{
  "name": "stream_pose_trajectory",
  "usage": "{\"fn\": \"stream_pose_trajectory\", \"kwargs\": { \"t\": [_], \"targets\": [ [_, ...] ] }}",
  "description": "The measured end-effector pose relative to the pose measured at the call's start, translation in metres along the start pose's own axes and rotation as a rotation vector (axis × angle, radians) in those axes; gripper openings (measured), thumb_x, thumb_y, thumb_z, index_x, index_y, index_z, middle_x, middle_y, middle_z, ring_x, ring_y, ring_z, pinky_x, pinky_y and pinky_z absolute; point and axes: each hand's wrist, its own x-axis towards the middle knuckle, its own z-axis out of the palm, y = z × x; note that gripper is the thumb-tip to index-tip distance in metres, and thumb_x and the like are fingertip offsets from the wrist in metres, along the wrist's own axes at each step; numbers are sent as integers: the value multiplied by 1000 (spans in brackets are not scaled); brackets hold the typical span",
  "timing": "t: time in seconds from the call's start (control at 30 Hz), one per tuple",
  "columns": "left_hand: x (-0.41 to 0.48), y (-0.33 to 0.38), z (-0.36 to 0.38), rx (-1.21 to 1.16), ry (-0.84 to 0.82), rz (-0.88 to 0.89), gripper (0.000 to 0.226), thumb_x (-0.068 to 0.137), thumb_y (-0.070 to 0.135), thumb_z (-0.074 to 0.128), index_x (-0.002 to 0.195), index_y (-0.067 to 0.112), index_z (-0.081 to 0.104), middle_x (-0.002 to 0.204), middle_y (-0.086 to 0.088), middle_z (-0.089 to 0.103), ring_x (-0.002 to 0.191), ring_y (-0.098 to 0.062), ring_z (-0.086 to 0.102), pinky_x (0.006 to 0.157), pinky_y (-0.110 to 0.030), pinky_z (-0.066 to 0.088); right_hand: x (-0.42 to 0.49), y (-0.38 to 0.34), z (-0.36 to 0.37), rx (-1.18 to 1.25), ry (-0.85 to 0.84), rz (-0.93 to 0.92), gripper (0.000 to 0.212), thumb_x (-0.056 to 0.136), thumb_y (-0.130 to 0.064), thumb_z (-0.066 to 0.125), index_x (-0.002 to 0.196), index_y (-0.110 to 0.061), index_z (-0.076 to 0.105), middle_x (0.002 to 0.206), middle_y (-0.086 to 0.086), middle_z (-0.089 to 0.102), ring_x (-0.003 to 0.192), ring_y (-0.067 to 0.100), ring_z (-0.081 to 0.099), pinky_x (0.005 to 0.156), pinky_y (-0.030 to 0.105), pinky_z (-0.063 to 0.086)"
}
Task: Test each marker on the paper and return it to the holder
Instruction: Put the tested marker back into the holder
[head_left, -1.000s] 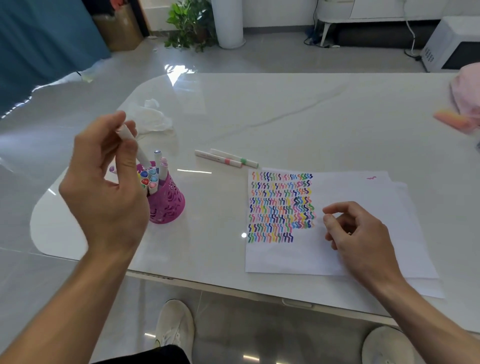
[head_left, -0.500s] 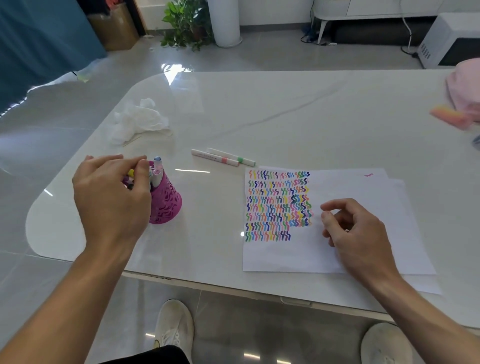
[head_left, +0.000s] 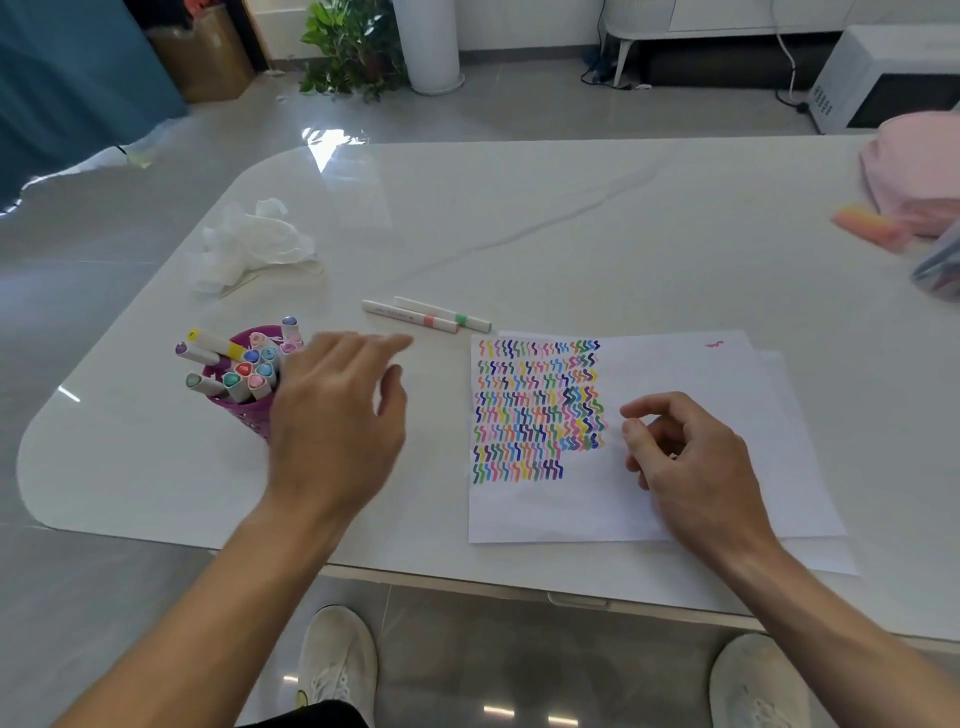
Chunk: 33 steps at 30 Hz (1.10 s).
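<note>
A pink mesh holder (head_left: 241, 413) stands near the table's left front corner, packed with several capped markers (head_left: 244, 371). My left hand (head_left: 340, 415) hovers just right of it, fingers loose and empty, pointing toward two white markers (head_left: 426, 315) that lie side by side on the table, one banded pink, one banded green. A white sheet of paper (head_left: 675, 374) lies to the right, its left part filled with rows of coloured squiggles (head_left: 537, 408). My right hand (head_left: 685, 457) rests on the paper, fingers loosely curled, holding nothing.
A crumpled white tissue (head_left: 249, 244) lies behind the holder. A pink cloth item (head_left: 914, 166), an orange-pink block (head_left: 865, 226) and a clear bag (head_left: 940, 270) sit at the far right edge. A second sheet (head_left: 826, 545) peeks out under the paper.
My left hand lowered a marker into the holder, let go of it, and has moved right, away from the holder, with nothing in it. My right hand stayed on the paper.
</note>
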Motion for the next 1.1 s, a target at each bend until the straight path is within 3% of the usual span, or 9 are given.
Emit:
{"fn": "stream_pose_trajectory", "kwargs": {
  "t": [0.13, 0.27, 0.43, 0.63, 0.7, 0.77, 0.83, 0.93, 1.1],
  "targets": [
    [-5, 13, 26, -60, -179, 3, 26, 92, 11, 66, 117, 17, 71, 111, 0, 74, 107, -23, 65, 89, -40, 51, 0, 0, -1, 17, 0, 2, 9, 98, -21, 65, 98, -30, 67, 67, -9, 69, 61, 11, 64, 64, 30, 52],
    [1, 14, 48, -83, -319, -86, 34, 98, 17, 56, 131, 19, 62, 133, 1, 64, 123, -22, 57, 101, -39, 46, 0, -1, -3, 21, -5, -3, 9, 98, -21, 64, 98, -30, 66, 66, -8, 69, 60, 11, 64, 64, 28, 52],
    [14, -2, 76, -98, -431, -107, 54, 103, 22, 42, 156, 22, 31, 164, 4, 25, 152, -14, 19, 123, -39, 22, -1, 0, -5, 26, -15, 10, 9, 98, -21, 65, 97, -30, 67, 68, -8, 69, 59, 11, 64, 64, 30, 53],
    [21, -12, 95, -88, -524, -159, 55, 108, 29, 27, 160, 26, 10, 167, 9, 2, 153, -5, -2, 125, -33, 2, -4, 2, -5, -4, -44, -3, 9, 98, -22, 65, 99, -31, 66, 66, -2, 68, 62, 13, 64, 68, 36, 55],
    [23, -12, 97, -92, -519, -163, 55, 108, 28, 27, 160, 25, 12, 168, 8, 7, 154, -9, 5, 124, -34, 6, -4, 3, -6, -11, -52, -7, 9, 99, -22, 64, 100, -31, 66, 66, -1, 67, 63, 15, 64, 70, 40, 56],
    [25, -11, 98, -95, -433, -152, 53, 106, 21, 33, 158, 21, 24, 163, 1, 27, 148, -20, 23, 119, -38, 19, -4, 3, -7, -10, -54, -7, 9, 99, -23, 64, 101, -31, 65, 66, -1, 67, 64, 16, 64, 71, 42, 57],
    [27, -11, 96, -79, -359, -134, 55, 100, 7, 42, 154, 16, 35, 149, -3, 44, 136, -27, 36, 110, -41, 29, -4, 4, -7, -8, -57, -7, 8, 99, -23, 64, 101, -31, 65, 67, -1, 67, 64, 15, 64, 71, 42, 57],
    [27, -10, 95, -33, -347, -111, 59, 87, -5, 51, 142, 16, 51, 129, -3, 53, 125, -28, 43, 104, -41, 36, -4, 3, -7, -6, -61, -8, 7, 99, -25, 63, 102, -31, 65, 67, -2, 68, 66, 15, 65, 71, 43, 58],
    [26, -11, 91, -7, -230, -106, 24, 90, 0, 60, 110, 10, 69, 114, -5, 60, 111, -29, 51, 94, -43, 42, -4, 3, -6, -4, -65, -9, 7, 99, -25, 63, 101, -31, 65, 67, -1, 67, 65, 15, 64, 71, 42, 57]
  ]
}}
